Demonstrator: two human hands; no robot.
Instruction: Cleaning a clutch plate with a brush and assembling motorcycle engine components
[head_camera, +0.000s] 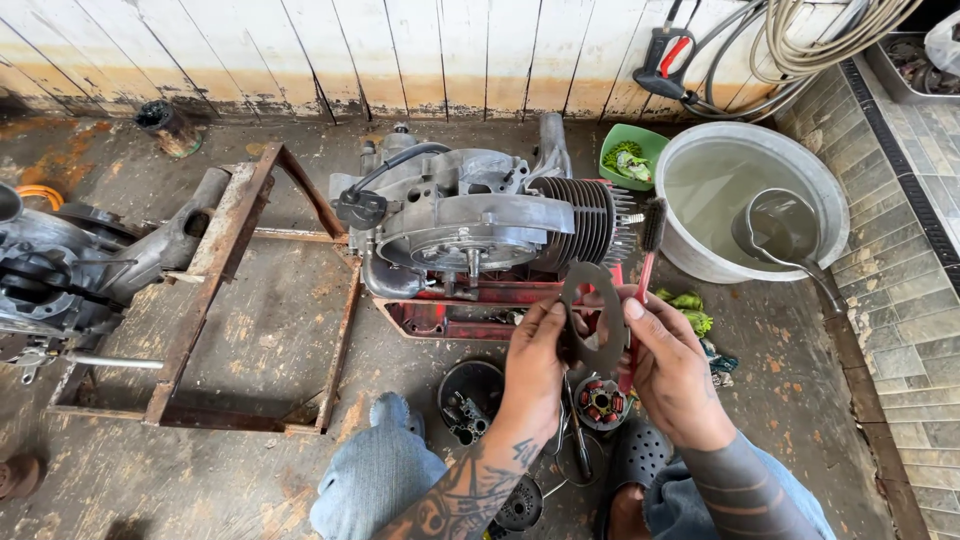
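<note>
Plate: thin grey metal ring plate (592, 318) held up in front of the engine (480, 225), off it.
Left hand (535, 365): closed on the plate's left edge.
Right hand (668, 368): pinched on the right edge — a red brush (645, 262) is also gripped.
Progress: engine seems partly stripped — parts lie on the floor (250, 330); plate not fitted.

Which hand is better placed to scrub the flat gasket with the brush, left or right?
Right, probably. The right hand already holds the red-handled brush while also pinching the gasket, bristles up beside its edge. The left hand grips only the gasket's other side, so it suits steadying.
</note>
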